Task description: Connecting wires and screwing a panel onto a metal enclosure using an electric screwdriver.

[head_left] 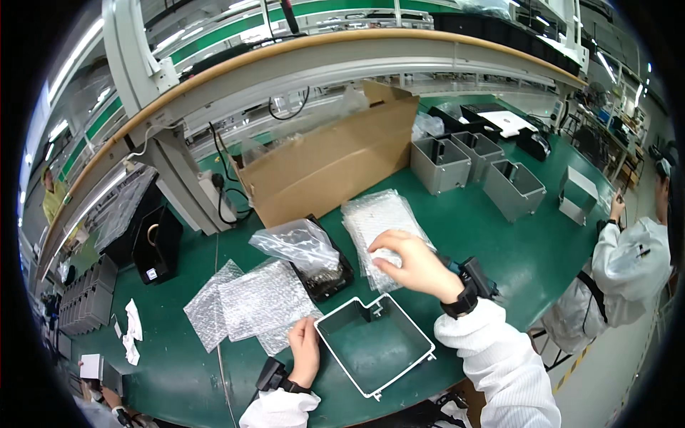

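Note:
An open, grey-white box-shaped frame (421,367) stands in front of me, with the green table showing through it. My left hand (305,351) is at its left corner, fingers pressed together against the edge. My right hand (414,265) is over a stack of bubble-wrap sheets (378,214), fingers curved and thumb apart, with nothing visible between them. More bubble-wrap sheets (260,303) lie left of the frame. Beyond it, a black tray (341,279) holds dark small parts that I cannot make out, partly covered by a clear plastic bag (300,244).
A large cardboard box (332,164) stands at the back. Several grey housings (514,189) sit at the far right, near a co-worker (635,250). More grey housings (89,296) and a black bin (157,246) are at the left. White cloth pieces (132,332) lie nearby.

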`<state>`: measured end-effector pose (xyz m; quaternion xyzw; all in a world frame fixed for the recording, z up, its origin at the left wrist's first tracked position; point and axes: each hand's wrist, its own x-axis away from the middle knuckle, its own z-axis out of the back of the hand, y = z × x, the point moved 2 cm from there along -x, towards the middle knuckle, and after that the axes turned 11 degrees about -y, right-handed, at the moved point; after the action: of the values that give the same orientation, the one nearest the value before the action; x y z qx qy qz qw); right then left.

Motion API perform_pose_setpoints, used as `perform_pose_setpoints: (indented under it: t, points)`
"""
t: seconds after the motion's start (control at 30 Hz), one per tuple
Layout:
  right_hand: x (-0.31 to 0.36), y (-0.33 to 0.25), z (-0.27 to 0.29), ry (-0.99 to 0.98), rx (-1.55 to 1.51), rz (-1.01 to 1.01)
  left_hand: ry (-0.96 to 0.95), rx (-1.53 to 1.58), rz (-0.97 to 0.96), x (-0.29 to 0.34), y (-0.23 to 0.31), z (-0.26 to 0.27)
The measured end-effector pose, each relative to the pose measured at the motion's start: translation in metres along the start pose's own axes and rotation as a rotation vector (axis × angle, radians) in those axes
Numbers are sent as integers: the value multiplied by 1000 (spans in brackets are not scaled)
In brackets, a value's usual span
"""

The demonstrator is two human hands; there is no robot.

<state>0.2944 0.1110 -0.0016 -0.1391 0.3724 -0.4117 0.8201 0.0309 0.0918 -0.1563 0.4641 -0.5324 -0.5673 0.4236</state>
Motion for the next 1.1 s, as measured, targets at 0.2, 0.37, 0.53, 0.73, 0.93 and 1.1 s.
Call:
perform_pose_setpoints:
  t: [0.2, 0.37, 0.53, 0.73, 0.93, 1.1]
  points:
    - [-17, 30, -13, -49, 18, -58, 35, -51, 67, 13, 23, -7]
    - [9, 61, 34, -139, 181, -300, 20, -40, 76, 9, 33, -9]
    - [68, 84, 42, -603, 231, -697, -9, -29, 80, -2, 28, -11]
    - [110, 111, 72, -235, 445, -703, -17, -41, 89, -1, 21, -8]
    - [89, 115, 64, -32, 765, -599, -28, -8, 79, 1, 24, -11]
    - [38, 120, -1, -107, 509, -749, 15, -4, 41, -4, 58, -4]
